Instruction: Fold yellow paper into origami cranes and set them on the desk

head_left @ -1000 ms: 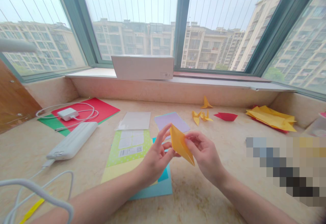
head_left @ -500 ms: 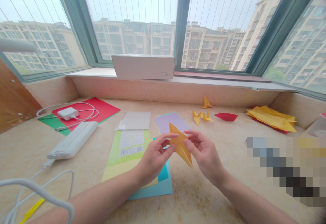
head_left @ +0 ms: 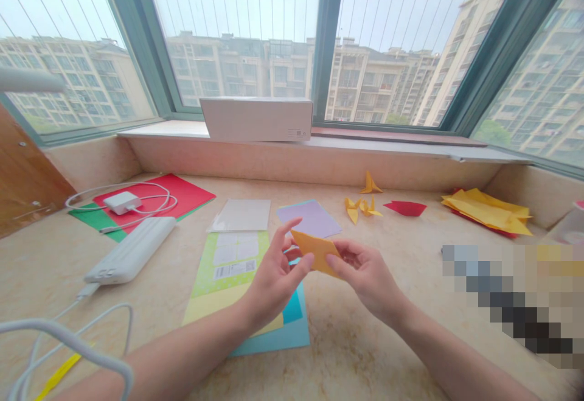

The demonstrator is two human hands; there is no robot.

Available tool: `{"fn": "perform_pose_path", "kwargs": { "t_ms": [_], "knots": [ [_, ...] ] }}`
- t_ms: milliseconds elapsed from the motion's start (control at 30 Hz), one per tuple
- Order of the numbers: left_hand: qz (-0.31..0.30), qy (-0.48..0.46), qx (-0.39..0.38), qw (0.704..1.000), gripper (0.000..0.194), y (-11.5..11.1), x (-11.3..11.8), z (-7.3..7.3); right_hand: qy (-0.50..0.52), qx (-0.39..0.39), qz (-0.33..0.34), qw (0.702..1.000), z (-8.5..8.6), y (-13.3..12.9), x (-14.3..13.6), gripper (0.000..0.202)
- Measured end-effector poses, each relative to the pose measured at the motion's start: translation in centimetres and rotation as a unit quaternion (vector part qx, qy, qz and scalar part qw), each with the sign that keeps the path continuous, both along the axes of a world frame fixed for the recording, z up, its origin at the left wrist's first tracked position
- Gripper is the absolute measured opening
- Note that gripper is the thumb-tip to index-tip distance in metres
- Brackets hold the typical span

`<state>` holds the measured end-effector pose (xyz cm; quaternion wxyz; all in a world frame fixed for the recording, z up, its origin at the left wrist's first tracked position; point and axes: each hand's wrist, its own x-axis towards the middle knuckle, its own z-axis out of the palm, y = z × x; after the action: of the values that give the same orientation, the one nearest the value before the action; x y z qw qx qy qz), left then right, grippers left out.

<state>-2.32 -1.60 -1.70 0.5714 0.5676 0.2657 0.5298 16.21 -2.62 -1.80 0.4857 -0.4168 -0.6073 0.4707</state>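
A folded yellow-orange origami paper (head_left: pixel 318 251) is held up between my two hands, above the counter. My left hand (head_left: pixel 279 273) pinches its left part between thumb and fingers, with the index finger raised off it. On the right side, my right hand (head_left: pixel 360 270) grips the paper with the thumb on the near face and the fingers behind, mostly hidden. Several small yellow folded figures (head_left: pixel 362 209) stand farther back, next to a red folded paper (head_left: pixel 406 208).
Lilac sheets (head_left: pixel 308 218) and a green-yellow packet (head_left: pixel 230 267) lie beneath and left of my hands. A white power bank (head_left: pixel 132 250), a charger (head_left: pixel 122 202) with cables and red sheets (head_left: pixel 191 195) are at left. Yellow sheets (head_left: pixel 488 211) are piled right; a white box (head_left: pixel 258 120) stands on the sill.
The folded paper has turned from a steep, pointed slant to a flatter position. My left index finger has lifted off it, and my right hand has shifted slightly.
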Motion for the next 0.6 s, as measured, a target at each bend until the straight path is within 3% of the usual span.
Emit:
{"fn": "perform_pose_path", "kwargs": {
  "t_ms": [100, 200, 600],
  "knots": [
    [0.06, 0.08, 0.0, 0.995, 0.042, 0.5, -0.5, 0.4, -0.003, -0.046, 0.077, 0.996, 0.3, 0.2, 0.7, 0.023],
    [0.069, 0.199, 0.005, 0.978, 0.02, 1.0, -0.8, 0.7, -0.017, -0.077, 0.109, 0.991, 0.3, 0.5, 1.3, 0.026],
    [-0.011, 0.257, 0.02, 0.966, 0.018, 1.0, -0.5, 0.2, -0.058, -0.061, 0.079, 0.993, 0.0, 0.9, 1.6, 0.025]
  ]
}}
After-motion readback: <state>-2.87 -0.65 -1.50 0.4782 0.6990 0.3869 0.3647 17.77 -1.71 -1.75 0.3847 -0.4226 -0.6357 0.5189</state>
